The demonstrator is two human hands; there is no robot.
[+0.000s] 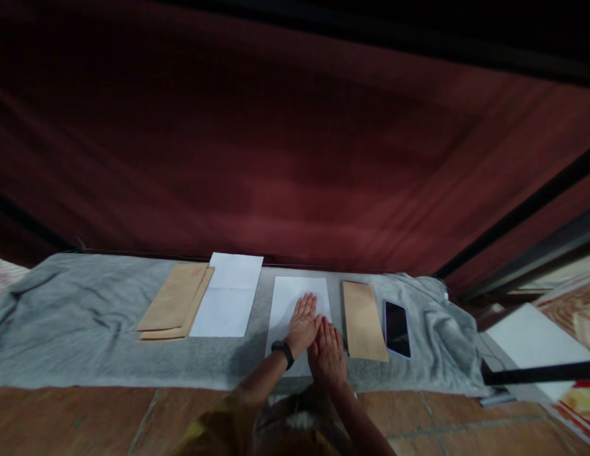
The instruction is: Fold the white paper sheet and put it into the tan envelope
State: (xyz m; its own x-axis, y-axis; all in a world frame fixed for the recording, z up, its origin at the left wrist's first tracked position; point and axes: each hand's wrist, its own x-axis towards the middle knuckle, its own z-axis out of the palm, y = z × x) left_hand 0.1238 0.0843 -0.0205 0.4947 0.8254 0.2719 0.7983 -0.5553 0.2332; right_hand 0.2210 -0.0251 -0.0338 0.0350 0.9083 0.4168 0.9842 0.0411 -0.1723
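Observation:
A white sheet of paper [284, 304] lies on the grey cloth in front of me. My left hand [303, 324], with a dark watch [282, 353] at its wrist, rests flat on this sheet, fingers stretched forward. Close beside it, my right hand [329, 354] is also laid flat over the sheet's lower right part, its fingers extended. The thumb area of the left hand meets the right fingers. Both hands hold nothing. Part of the paper is hidden under the hands and forearms.
Left of the sheet lie another creased white sheet [230, 297] and several brown envelopes [173, 297]. A brown envelope [365, 323] and a phone [397, 329] lie to the right. Behind the grey cloth [104, 316] rises a dark red panel [285, 158]. White boxes [537, 342] stand far right.

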